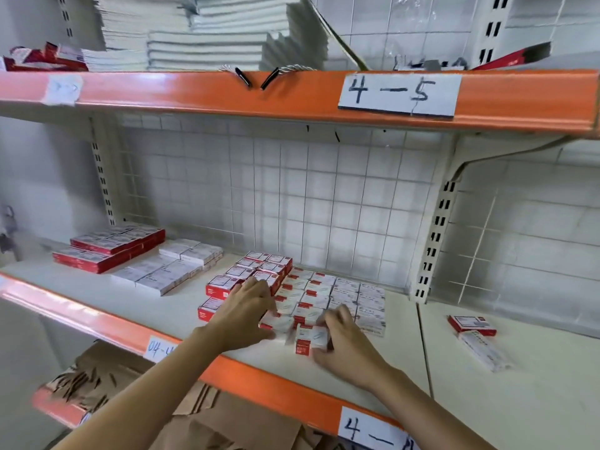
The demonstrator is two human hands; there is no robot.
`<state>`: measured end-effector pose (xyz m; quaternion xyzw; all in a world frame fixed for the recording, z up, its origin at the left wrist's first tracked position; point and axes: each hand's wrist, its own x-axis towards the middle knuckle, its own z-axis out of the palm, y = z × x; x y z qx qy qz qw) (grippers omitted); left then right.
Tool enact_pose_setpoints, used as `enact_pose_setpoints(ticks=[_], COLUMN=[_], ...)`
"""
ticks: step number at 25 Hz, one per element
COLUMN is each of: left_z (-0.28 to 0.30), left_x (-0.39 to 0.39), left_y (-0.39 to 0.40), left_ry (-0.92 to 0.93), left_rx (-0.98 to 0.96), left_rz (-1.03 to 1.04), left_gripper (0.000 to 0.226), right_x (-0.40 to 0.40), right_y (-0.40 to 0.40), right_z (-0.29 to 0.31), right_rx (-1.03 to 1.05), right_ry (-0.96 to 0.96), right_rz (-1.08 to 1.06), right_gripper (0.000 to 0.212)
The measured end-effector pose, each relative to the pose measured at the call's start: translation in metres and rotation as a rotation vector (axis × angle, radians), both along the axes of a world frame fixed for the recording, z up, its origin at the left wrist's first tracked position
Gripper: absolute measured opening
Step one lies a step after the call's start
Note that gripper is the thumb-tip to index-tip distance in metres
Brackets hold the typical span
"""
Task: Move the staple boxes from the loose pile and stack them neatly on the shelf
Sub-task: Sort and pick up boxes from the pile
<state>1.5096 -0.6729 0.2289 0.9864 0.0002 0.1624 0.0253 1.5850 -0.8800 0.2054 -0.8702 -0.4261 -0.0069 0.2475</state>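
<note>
Small red-and-white staple boxes lie in neat rows (311, 295) on the white shelf (162, 306), with a taller red stack (256, 271) at their left. My right hand (344, 342) grips a single white box with a red end (310, 341) at the front of the rows. My left hand (248, 308) rests with fingers spread on the boxes at the rows' left edge, touching a front box (276, 323). Both hands are blurred.
Flat red packs (110, 250) and white boxes (168, 267) sit at the shelf's left. Two loose boxes (475, 336) lie on the neighbouring shelf at right. Orange beams carry labels "4-5" (399, 94). Paper stacks (201, 34) fill the top shelf; brown cardboard (194, 414) lies below.
</note>
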Motion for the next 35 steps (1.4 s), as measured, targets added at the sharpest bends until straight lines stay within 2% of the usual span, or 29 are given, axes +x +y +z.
enact_pose_setpoints(ticks=[4,7,10,12,18,22,28,33,35], left_z=[-0.002,0.004,0.013,0.017,0.016,0.013,0.012,0.002,-0.002], left_x=[-0.002,0.002,0.017,0.033,0.087,0.113,0.136,0.144,0.146], left_y=[0.005,-0.005,-0.031,-0.055,-0.16,-0.242,-0.377,-0.498,-0.541], left_ry=[-0.032,-0.06,-0.068,-0.051,0.005,0.055,0.151,0.209,0.199], left_rx=[0.062,-0.004,-0.043,-0.032,0.018,-0.1,-0.377,-0.477,-0.461], left_rz=[-0.038,-0.13,-0.243,-0.303,-0.528,-0.648,-0.763,-0.789,-0.794], left_gripper=[0.038,0.029,0.02,0.018,0.022,0.017,0.01,0.012,0.016], right_x=[-0.008,-0.009,-0.002,0.006,0.016,0.013,0.008,0.01,0.015], right_y=[0.016,0.022,0.002,-0.024,-0.143,-0.225,-0.36,-0.485,-0.528], right_z=[0.0,0.002,0.014,0.02,0.029,0.035,0.035,0.028,0.024], right_rx=[0.019,0.0,-0.037,-0.093,-0.311,-0.416,-0.327,-0.202,-0.166], right_ry=[-0.083,-0.093,-0.049,-0.1,-0.257,-0.275,-0.196,-0.118,-0.097], right_rz=[-0.025,-0.015,0.004,-0.014,-0.24,-0.418,-0.694,-0.882,-0.929], right_gripper=[0.036,0.038,0.041,0.035,0.032,0.033,0.033,0.033,0.033])
